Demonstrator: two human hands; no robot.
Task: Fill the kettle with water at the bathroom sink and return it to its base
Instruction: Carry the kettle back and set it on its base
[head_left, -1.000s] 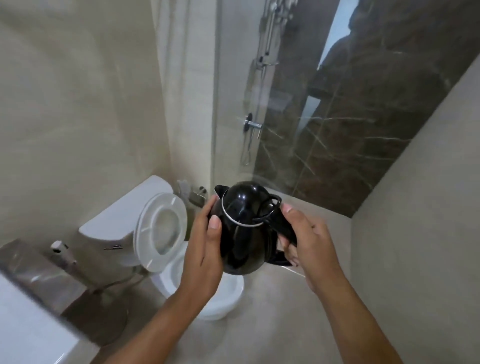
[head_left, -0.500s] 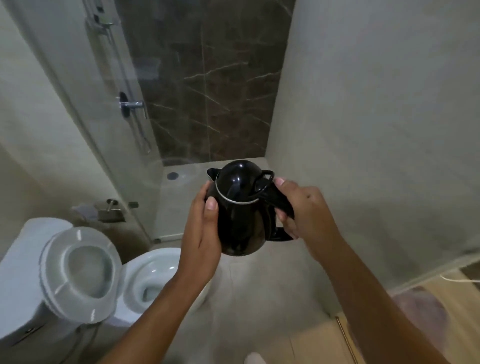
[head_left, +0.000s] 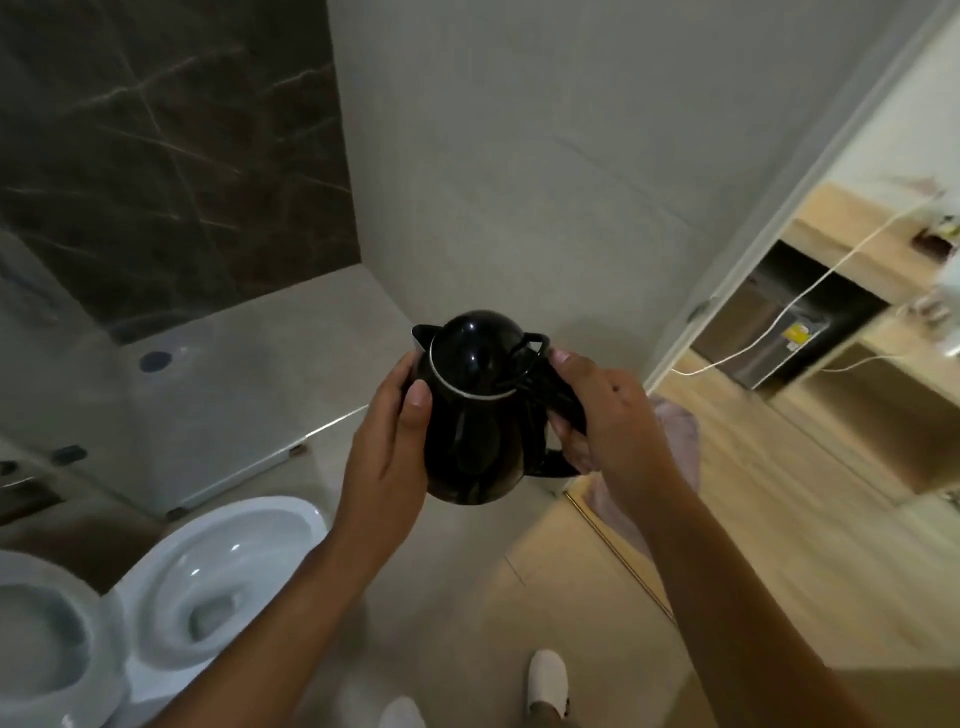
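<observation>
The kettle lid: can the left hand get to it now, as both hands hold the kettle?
Probably yes. The left hand lies against the kettle just below the lid, and nothing covers the lid. The right hand grips the handle, so it could likely hold the kettle alone.

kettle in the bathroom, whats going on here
A person is carrying a black kettle in both hands, held in the air with its lid closed. The right hand grips the handle, and the left hand steadies the body from the side. They stand on the bathroom floor beside the toilet, with the open doorway to the room on the right. No sink or kettle base is in view, and whether the kettle holds water cannot be told.
</observation>
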